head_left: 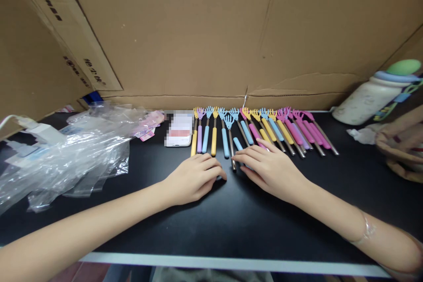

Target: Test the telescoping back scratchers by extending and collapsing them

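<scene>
Black table (pixel 231 220): left hand (pixel 194 178) loosely curled, contents not discernible; right hand (pixel 269 169) flat, fingers extended over blue back scratcher (pixel 237 143).

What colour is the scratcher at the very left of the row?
Yellow: the leftmost scratcher has a yellow grip, seen in the head view.

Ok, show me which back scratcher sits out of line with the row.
The blue-headed back scratcher in the middle: its head lies nearer the person than the others' heads, and its metal shaft ends between the left hand and right hand.
</scene>
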The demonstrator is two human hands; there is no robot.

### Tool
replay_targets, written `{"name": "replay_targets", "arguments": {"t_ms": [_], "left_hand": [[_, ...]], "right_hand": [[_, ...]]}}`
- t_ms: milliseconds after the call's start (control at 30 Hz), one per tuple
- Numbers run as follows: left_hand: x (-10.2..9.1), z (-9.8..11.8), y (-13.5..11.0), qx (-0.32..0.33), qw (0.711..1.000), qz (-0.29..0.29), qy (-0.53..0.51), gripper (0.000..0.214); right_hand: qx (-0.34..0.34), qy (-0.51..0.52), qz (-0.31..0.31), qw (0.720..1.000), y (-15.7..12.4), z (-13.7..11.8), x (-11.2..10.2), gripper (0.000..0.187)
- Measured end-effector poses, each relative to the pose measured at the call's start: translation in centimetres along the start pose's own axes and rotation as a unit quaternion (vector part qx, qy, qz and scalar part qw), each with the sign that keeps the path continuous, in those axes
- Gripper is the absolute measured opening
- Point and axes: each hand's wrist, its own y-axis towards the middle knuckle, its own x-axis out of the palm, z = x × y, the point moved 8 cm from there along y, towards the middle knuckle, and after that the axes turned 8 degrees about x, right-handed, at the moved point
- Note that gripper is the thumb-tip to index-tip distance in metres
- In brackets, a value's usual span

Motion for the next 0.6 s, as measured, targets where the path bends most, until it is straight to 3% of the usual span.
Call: {"name": "replay_targets", "arguments": {"t_ms": [367,600], "left_hand": [[0.1,-0.1,-0.1,-0.002,1.000,-0.002,-0.006,0.025],[0.0,0.0,0.0,0.001,1.000,-0.004,-0.004,0.024]], "right_hand": [[-0.035,0.051,-0.028,0.998,-0.1,-0.7,0.3,0.027],[-0.016,0.046,-0.061,0.997,0.0,0.0,1.2,0.028]]}}
